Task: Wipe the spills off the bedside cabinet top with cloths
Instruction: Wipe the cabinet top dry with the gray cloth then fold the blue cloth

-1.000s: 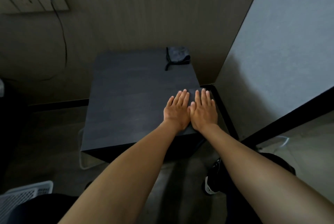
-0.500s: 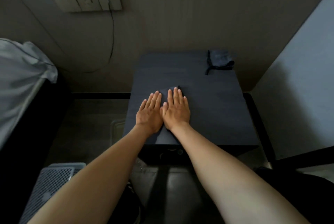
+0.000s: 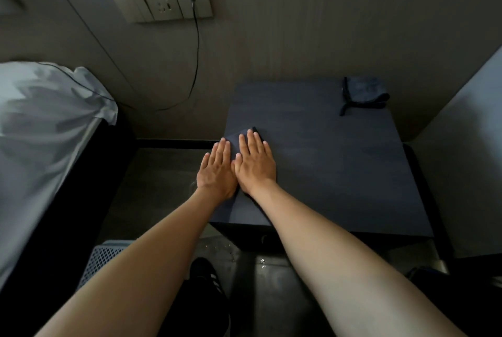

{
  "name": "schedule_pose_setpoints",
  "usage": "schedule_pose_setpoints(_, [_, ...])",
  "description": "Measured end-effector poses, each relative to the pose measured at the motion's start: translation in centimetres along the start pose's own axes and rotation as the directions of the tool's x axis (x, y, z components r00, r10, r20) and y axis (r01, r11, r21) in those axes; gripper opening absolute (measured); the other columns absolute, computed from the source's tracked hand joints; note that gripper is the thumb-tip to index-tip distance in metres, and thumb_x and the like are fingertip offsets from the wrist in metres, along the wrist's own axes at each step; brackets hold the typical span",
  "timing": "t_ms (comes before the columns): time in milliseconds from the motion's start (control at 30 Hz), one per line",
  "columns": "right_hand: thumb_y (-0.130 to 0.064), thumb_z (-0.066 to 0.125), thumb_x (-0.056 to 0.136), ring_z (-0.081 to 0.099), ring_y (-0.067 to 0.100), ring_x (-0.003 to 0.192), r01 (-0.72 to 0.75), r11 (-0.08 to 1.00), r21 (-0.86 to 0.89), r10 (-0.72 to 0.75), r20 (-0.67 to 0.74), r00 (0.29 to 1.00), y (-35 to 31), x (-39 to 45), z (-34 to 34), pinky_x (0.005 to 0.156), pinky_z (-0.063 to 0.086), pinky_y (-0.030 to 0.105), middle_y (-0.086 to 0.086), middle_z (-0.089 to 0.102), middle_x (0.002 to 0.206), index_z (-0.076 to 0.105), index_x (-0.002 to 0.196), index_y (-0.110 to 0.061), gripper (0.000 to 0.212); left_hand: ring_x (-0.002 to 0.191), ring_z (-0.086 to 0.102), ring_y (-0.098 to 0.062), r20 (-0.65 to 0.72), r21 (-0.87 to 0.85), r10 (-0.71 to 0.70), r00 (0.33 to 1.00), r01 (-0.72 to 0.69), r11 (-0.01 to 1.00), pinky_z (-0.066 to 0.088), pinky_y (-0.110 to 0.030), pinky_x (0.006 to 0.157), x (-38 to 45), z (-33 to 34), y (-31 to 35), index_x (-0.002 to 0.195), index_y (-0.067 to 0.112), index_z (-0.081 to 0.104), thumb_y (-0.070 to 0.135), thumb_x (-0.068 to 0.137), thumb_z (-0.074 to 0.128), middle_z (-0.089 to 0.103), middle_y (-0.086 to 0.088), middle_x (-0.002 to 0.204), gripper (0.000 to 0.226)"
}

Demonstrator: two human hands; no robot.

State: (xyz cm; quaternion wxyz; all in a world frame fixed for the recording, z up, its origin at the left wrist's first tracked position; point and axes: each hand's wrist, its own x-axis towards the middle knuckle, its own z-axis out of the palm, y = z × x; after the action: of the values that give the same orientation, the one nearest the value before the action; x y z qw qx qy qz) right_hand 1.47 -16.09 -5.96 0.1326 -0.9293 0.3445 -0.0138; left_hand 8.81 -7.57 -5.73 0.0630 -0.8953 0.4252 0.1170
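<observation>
Spills on the dark grey square cabinet top (image 3: 326, 162) are being worked by the left hand (image 3: 217, 170) and right hand (image 3: 255, 165), fingers lying flat and straight, pressing a dark folded cloth (image 3: 244, 134) down for full contact.

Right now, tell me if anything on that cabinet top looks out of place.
Only the spare cloth, bunched unfolded at the cabinet top's far right corner. Both hands, left hand and right hand, press a dark cloth flat at the left edge. No spill is discernible.
</observation>
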Motion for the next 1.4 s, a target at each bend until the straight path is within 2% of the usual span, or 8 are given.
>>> schedule_pose_setpoints(433, [-0.034, 0.018, 0.105, -0.008, 0.017, 0.152, -0.106, 0.993, 0.058, 0.109, -0.043, 0.993, 5.4, 2.6, -1.2, 0.123, -0.001, 0.039, 0.005, -0.008, 0.165, 0.002, 0.157, -0.018, 0.058, 0.152, -0.018, -0.019, -0.012, 0.023, 0.062, 0.998, -0.062, 0.998, -0.002, -0.037, 0.125, 4.8, -1.1, 4.9, 0.156, 0.009, -0.016, 0.04, 0.106, 0.017, -0.021, -0.006, 0.164, 0.067])
schedule_pose_setpoints(1067, [-0.035, 0.015, 0.105, -0.004, 0.017, 0.152, -0.354, 0.935, 0.008, 0.352, -0.143, 0.925, 25.4, -3.5, -5.8, 0.123, 0.003, 0.041, 0.004, -0.004, 0.166, 0.003, 0.158, -0.018, 0.057, 0.151, -0.02, -0.02, 0.001, 0.036, 0.323, 0.946, -0.323, 0.946, -0.003, -0.039, 0.125, 5.1, -2.3, 26.6, 0.155, 0.008, -0.017, 0.039, 0.106, 0.009, -0.023, -0.005, 0.164, 0.063])
schedule_pose_setpoints(1400, [-0.039, 0.02, 0.104, 0.001, 0.022, 0.152, -0.405, 0.914, 0.028, 0.406, -0.101, 0.908, 31.5, -3.8, -7.7, 0.123, 0.005, 0.043, 0.01, 0.004, 0.165, 0.001, 0.157, -0.017, 0.061, 0.152, -0.018, -0.019, -0.03, -0.026, 0.421, 0.907, -0.422, 0.906, -0.004, -0.038, 0.125, 6.7, -2.6, 32.5, 0.156, 0.009, -0.013, 0.039, 0.107, 0.008, -0.02, -0.005, 0.165, 0.062])
